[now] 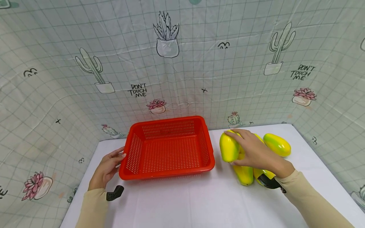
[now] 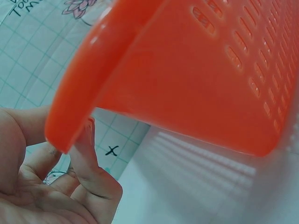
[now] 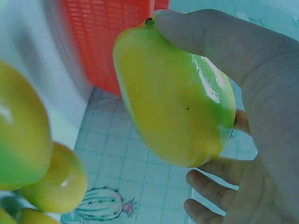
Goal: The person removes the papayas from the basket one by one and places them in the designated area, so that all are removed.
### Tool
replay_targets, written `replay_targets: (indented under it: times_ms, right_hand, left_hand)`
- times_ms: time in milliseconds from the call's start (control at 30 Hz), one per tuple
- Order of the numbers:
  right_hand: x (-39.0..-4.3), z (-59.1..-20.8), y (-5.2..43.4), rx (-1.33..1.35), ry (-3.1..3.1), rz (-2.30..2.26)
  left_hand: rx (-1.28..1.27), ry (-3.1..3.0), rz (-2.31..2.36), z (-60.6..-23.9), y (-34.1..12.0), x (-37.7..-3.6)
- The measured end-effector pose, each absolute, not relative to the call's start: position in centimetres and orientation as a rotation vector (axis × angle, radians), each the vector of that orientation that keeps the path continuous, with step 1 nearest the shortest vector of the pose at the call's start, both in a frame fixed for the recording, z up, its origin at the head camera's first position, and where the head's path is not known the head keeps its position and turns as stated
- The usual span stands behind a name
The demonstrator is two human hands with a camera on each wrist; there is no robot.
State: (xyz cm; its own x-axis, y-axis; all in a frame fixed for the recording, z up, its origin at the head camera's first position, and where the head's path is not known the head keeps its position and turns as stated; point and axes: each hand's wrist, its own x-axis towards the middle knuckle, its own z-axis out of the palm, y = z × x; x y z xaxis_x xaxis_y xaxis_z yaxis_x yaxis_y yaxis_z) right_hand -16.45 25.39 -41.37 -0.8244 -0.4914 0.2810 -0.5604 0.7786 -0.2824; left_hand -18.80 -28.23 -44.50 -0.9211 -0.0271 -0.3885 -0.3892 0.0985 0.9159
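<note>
Right hand [image 1: 258,153] is wrapped over a glossy yellow-green plastic mango [image 1: 229,147], thumb up near its stem end and fingers curled round the far side, so that grip is closed on the fruit. The wrist view confirms it: the mango [image 3: 175,93] fills the palm, fingers tucked beneath. This mango sits just to the right of the red perforated plastic basket [image 1: 168,147], outside it, close to the basket's right wall.

Three more yellow-green mangoes cluster further right of the basket: one [image 1: 277,144] lies beyond the hand toward the backdrop, another [image 1: 243,174] lies below the held one on the near side, and a third [image 1: 260,173] is mostly hidden under the wrist (only a sliver shows).

Over on the basket's left side, the left hand [image 1: 106,169] rests on the white desk [image 1: 199,202], its straight fingers touching the basket's near-left corner. From the left wrist view, fingertips [image 2: 88,140] press up against the underside of the rim [image 2: 79,102]; that grip is relaxed, nothing clasped.

The basket's inside shows only its slotted floor. Behind the basket hangs a pale checked cloth backdrop [image 1: 182,63] printed with cacti and the words "DON'T TOUCH ME".
</note>
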Motion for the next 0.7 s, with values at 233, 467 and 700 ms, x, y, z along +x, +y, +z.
replay_targets:
  times_ms: [233,467,700]
  right_hand:
    - [-15.4,-41.9,26.9,0.808,-2.766,0.501]
    - [-14.7,-42.7,28.2,0.871,-2.668,0.43]
    - [-13.8,-43.6,29.3,0.886,-2.598,0.405]
  left_hand:
    - [-0.415,2.101,1.898,-44.5,-28.3,-18.8]
    - [-0.428,2.093,1.909,-44.6,-28.3,-18.9]
    - [-0.423,2.073,1.928,-44.5,-28.4,-19.0]
